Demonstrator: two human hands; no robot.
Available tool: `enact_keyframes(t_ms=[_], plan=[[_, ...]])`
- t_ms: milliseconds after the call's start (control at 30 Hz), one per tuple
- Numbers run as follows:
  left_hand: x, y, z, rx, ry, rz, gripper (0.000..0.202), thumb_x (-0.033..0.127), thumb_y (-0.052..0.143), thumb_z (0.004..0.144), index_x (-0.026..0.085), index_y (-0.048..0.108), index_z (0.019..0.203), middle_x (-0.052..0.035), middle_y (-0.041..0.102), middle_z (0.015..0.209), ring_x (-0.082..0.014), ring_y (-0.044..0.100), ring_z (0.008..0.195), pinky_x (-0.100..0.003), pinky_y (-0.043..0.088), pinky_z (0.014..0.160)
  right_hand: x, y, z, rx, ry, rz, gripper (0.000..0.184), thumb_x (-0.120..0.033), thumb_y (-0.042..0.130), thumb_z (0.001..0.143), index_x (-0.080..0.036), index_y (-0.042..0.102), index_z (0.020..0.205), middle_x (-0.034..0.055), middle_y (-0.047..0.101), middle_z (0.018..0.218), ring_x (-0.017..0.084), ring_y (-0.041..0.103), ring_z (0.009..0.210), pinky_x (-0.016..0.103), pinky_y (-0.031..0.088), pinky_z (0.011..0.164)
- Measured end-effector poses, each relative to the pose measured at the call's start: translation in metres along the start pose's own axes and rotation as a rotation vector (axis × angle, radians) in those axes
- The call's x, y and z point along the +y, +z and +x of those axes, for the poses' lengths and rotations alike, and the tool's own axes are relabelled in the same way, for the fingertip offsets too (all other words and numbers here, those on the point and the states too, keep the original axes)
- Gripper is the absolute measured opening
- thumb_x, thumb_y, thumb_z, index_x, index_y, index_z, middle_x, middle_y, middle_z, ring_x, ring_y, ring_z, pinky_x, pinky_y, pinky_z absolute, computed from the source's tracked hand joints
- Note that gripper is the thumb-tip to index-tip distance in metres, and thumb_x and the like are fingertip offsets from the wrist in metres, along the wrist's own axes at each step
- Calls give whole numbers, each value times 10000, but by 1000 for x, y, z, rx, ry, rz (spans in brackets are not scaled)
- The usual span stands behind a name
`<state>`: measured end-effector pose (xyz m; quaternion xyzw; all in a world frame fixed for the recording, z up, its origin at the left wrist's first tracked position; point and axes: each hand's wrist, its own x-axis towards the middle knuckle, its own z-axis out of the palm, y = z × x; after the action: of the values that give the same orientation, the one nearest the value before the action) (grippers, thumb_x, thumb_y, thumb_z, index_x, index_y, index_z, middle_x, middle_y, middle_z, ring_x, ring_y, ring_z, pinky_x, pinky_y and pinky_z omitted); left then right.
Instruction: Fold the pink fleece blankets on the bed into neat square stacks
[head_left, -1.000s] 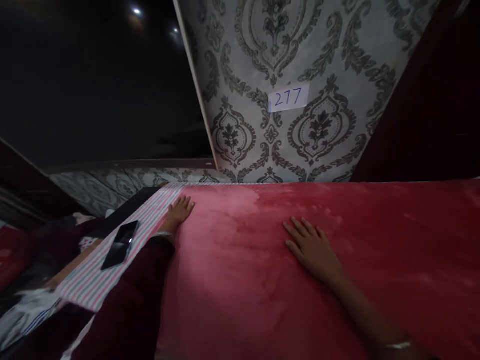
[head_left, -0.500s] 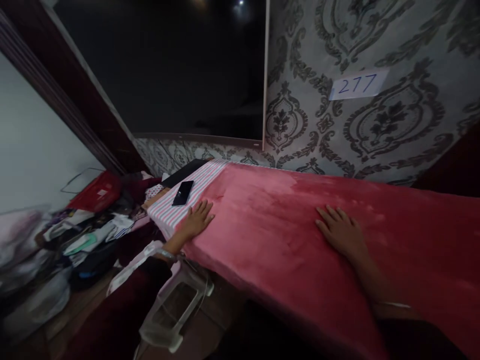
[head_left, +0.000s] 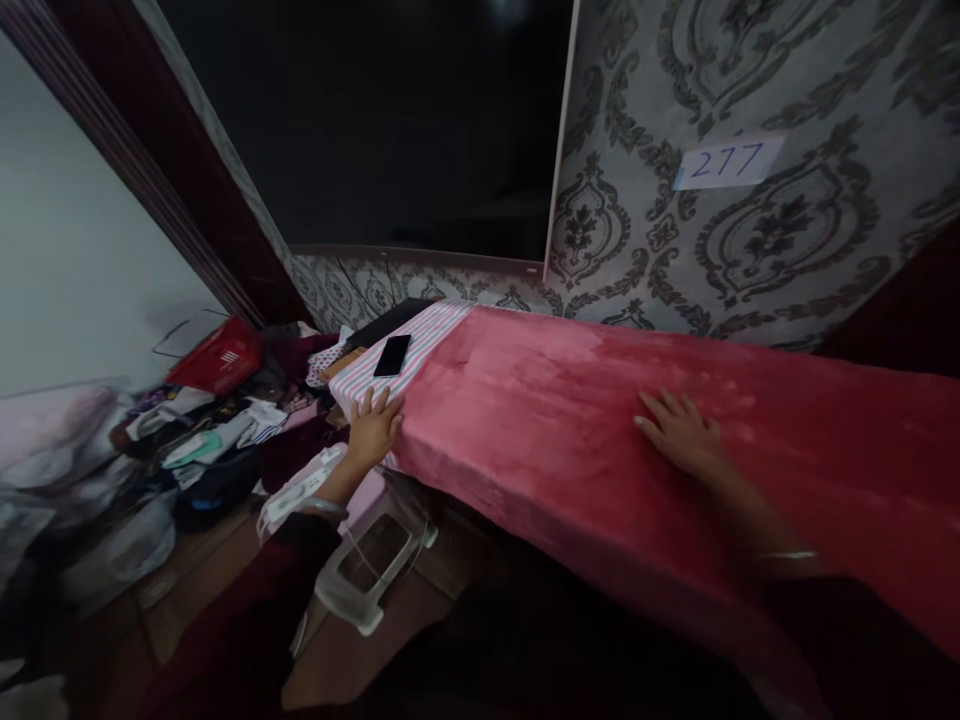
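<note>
A plush pink-red cloth (head_left: 525,410) covers a long raised surface below the wall. My left hand (head_left: 373,428) is at its left front corner, fingers spread, by the border with a striped cloth (head_left: 442,325). Just beyond those fingertips a black phone (head_left: 393,356) lies on the stripes. My right hand (head_left: 684,432) rests flat on the red cloth farther right, fingers a little apart and holding nothing. Bracelets show on both wrists.
Under the left forearm stands a pale plastic stool (head_left: 360,600) with a white power strip (head_left: 304,487) on it. A red basket (head_left: 219,355), heaped clothes and plastic bags fill the floor at left. A large dark screen (head_left: 405,130) hangs on the patterned wall.
My left hand has shifted left, from the pink cloth toward its corner edge. My right hand stays in nearly the same place on the cloth. The view has turned slightly left.
</note>
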<state>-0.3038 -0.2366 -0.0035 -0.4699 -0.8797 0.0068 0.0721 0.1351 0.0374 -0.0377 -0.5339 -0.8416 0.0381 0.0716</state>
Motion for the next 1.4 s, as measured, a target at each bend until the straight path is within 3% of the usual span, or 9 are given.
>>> enact_keyframes(t_ms=[233, 400, 500, 633, 833, 933, 1033, 1267, 1400], plan=[[25, 23, 2, -49, 454, -149, 628, 456, 398, 1028, 217, 380, 1608, -87, 306, 1703, -289, 213, 1595, -544, 147, 1291, 9, 28, -87, 11, -201, -47, 621, -546, 246, 1032, -341, 414, 1594, 39, 352, 1685, 323, 334, 1533, 596, 376, 1164], [-10, 35, 3, 60, 394, -210, 576, 412, 351, 1036, 202, 446, 1564, -111, 387, 1663, -264, 279, 1576, -548, 200, 1277, 53, 34, -134, 76, -136, -82, 633, -514, 250, 1025, -303, 419, 1597, 62, 408, 1653, 326, 368, 1517, 583, 395, 1157], [-14, 33, 8, 155, 315, -224, 523, 388, 306, 1046, 204, 562, 1463, -117, 556, 1545, -255, 451, 1484, -573, 199, 1276, 64, 27, -150, 57, -77, -112, 623, -498, 264, 1026, -289, 443, 1586, 74, 400, 1656, 339, 358, 1521, 608, 386, 1158], [38, 22, 31, 211, 356, -281, 555, 411, 314, 1038, 142, 566, 1453, -152, 583, 1510, -265, 487, 1456, -506, 315, 1245, 48, 13, -153, 17, 26, -109, 603, -487, 264, 1043, -305, 421, 1596, 73, 356, 1679, 336, 314, 1543, 646, 351, 1169], [172, -5, 54, -49, 624, -261, 664, 448, 396, 1033, 172, 311, 1631, -158, 228, 1717, -302, 212, 1595, -556, 244, 1261, 26, 1, -147, -47, 109, -92, 586, -494, 316, 1057, -325, 384, 1614, 54, 301, 1701, 316, 254, 1571, 619, 262, 1225], [212, -11, 54, -112, 653, -205, 652, 444, 379, 1045, 206, 281, 1644, -132, 197, 1727, -301, 154, 1608, -600, 200, 1264, 26, -2, -147, -78, 128, -68, 578, -497, 335, 1059, -344, 376, 1615, 44, 283, 1709, 311, 231, 1579, 612, 240, 1236], [225, -9, 51, -97, 611, -151, 647, 453, 365, 1049, 217, 278, 1645, -119, 165, 1735, -318, 134, 1610, -625, 179, 1263, 20, -9, -139, -108, 156, -7, 591, -507, 327, 1060, -334, 359, 1624, 66, 272, 1712, 326, 220, 1580, 636, 247, 1222], [223, -4, 51, -63, 604, -118, 644, 474, 341, 1052, 225, 287, 1644, -106, 167, 1737, -313, 141, 1610, -611, 194, 1262, -28, -22, -89, -84, 65, 73, 626, -504, 360, 1061, -310, 289, 1652, 72, 160, 1740, 330, 128, 1600, 621, 180, 1246], [223, -6, 54, -81, 610, -121, 679, 521, 364, 1038, 237, 276, 1647, -100, 155, 1742, -312, 127, 1613, -601, 192, 1264, -35, -18, -81, -90, 68, 80, 613, -536, 331, 1068, -320, 320, 1641, 58, 155, 1742, 333, 142, 1597, 614, 162, 1252]])
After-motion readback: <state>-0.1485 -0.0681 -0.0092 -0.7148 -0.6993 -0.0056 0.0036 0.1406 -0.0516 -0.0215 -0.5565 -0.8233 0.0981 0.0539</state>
